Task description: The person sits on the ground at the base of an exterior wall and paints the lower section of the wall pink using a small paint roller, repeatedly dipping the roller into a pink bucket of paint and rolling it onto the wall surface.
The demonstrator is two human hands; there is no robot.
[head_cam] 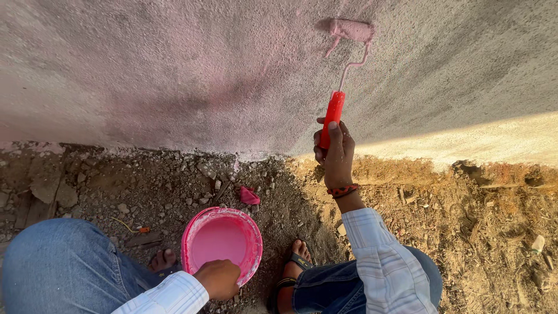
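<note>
Right hand [335,152] grips a red-handled paint roller [350,30] against the rough wall [174,70]; left hand [219,279] clasps the pink paint bucket [221,239] rim.

A rough grey plastered wall [145,64] fills the far side, tinted pink across its left and middle, bare grey to the right. Below it lies brown, stony dirt ground [465,221] scattered with rubble. Shade covers the left; sunlight falls on the right ground and the wall's lower right edge.

The left hand [220,278] hides the near rim of the pink bucket [221,239].
</note>
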